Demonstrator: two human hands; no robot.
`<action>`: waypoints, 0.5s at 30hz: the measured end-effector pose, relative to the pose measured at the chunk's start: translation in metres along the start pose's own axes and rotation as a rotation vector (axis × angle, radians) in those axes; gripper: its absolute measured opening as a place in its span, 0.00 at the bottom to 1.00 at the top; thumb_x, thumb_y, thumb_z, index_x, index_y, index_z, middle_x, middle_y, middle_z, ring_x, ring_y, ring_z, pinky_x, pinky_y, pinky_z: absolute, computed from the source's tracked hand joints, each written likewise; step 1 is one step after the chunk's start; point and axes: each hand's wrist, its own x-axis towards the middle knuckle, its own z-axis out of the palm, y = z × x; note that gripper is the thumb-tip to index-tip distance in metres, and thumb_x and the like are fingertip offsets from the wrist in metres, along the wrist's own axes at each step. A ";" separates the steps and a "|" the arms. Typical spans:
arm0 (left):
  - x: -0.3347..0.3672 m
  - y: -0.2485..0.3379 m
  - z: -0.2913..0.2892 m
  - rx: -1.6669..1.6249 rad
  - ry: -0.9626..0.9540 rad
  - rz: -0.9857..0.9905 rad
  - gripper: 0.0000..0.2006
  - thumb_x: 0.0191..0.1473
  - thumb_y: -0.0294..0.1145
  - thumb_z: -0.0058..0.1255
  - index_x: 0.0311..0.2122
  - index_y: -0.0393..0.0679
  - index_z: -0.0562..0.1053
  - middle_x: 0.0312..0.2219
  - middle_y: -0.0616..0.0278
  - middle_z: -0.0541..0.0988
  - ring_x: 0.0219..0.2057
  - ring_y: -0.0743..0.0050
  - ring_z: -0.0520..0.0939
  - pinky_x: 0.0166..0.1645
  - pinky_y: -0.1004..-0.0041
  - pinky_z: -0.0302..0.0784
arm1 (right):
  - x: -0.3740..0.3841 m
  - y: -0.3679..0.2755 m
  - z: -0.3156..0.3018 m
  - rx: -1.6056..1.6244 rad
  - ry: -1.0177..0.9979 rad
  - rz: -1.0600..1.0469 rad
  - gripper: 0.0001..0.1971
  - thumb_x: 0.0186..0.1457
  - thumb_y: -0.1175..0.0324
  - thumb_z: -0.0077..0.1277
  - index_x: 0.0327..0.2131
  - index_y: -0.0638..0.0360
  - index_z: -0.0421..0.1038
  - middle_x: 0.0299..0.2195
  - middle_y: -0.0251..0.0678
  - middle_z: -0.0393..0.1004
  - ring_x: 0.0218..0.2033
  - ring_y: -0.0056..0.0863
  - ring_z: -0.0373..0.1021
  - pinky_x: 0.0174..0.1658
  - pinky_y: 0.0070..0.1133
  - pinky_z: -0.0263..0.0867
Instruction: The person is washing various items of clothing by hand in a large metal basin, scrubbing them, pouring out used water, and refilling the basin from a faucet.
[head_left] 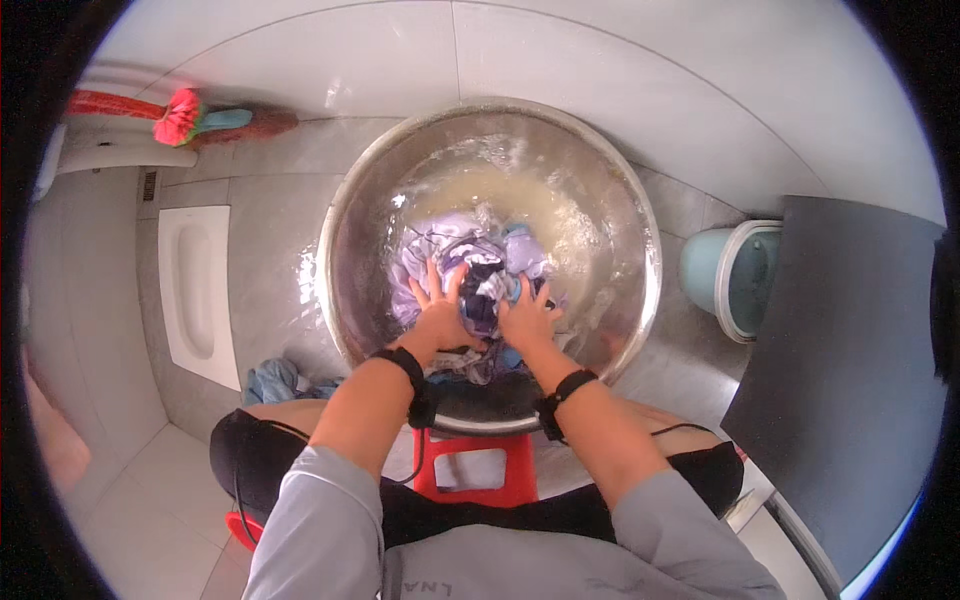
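Observation:
A large round metal basin (640,270) holds cloudy water (500,190) and a heap of wet clothes (450,235), mostly lilac with dark purple, white and blue parts. My left hand (441,312) lies on the left part of the heap, its fingers spread over the lilac cloth. Close by, my right hand (530,315) presses down on the heap's right side, with bent fingers apart. Cloth partly hides the fingertips. Each wrist wears a black strap with a small device and a cable.
A red plastic stool (427,470) shows at the basin's near edge. Blue-grey cloth (272,382) lies on the floor at left, near a white squat toilet (222,260). At right are a pale blue-green bucket (705,272) and a dark grey panel (850,330). Red brushes (178,117) stand far left.

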 end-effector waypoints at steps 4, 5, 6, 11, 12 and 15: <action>0.043 -0.016 -0.023 -0.067 -0.177 -0.149 0.77 0.13 0.63 0.74 0.69 0.56 0.38 0.64 0.25 0.27 0.65 0.16 0.30 0.67 0.37 0.30 | 0.030 -0.039 -0.030 -0.143 -0.137 0.101 0.38 0.57 0.47 0.45 0.67 0.50 0.47 0.68 0.53 0.40 0.60 0.66 0.55 0.60 0.56 0.49; 0.048 -0.015 -0.028 -0.087 -0.218 -0.172 0.77 0.13 0.63 0.74 0.69 0.56 0.39 0.65 0.27 0.29 0.65 0.16 0.30 0.67 0.37 0.31 | 0.042 -0.046 -0.036 -0.125 -0.176 0.149 0.39 0.56 0.48 0.45 0.67 0.50 0.47 0.68 0.50 0.41 0.60 0.66 0.55 0.60 0.53 0.52; 0.067 0.006 -0.021 -0.084 -0.226 -0.110 0.77 0.13 0.63 0.74 0.69 0.56 0.39 0.65 0.27 0.29 0.65 0.16 0.30 0.67 0.37 0.31 | 0.097 0.001 -0.034 -0.198 -0.229 0.076 0.43 0.52 0.46 0.50 0.67 0.54 0.48 0.68 0.51 0.46 0.62 0.56 0.56 0.61 0.44 0.56; 0.050 -0.024 -0.011 -0.173 -0.097 -0.123 0.73 0.17 0.67 0.72 0.69 0.50 0.42 0.66 0.33 0.42 0.67 0.28 0.37 0.67 0.37 0.31 | 0.148 -0.083 -0.124 -0.281 -0.676 -0.089 0.52 0.41 0.38 0.60 0.64 0.59 0.54 0.67 0.55 0.45 0.63 0.53 0.56 0.61 0.38 0.58; 0.039 -0.014 -0.020 -0.063 -0.069 -0.052 0.71 0.21 0.65 0.71 0.69 0.51 0.43 0.65 0.36 0.47 0.68 0.32 0.41 0.68 0.40 0.33 | 0.140 -0.090 -0.114 -0.117 -0.336 -0.186 0.52 0.40 0.36 0.60 0.64 0.56 0.55 0.67 0.58 0.44 0.63 0.54 0.55 0.62 0.38 0.57; 0.019 -0.002 0.010 -0.166 0.321 0.079 0.68 0.23 0.54 0.75 0.69 0.52 0.44 0.64 0.35 0.50 0.65 0.24 0.47 0.67 0.40 0.45 | 0.128 -0.102 -0.074 0.090 -0.041 -0.464 0.52 0.38 0.32 0.60 0.64 0.47 0.57 0.66 0.63 0.44 0.64 0.59 0.52 0.65 0.42 0.51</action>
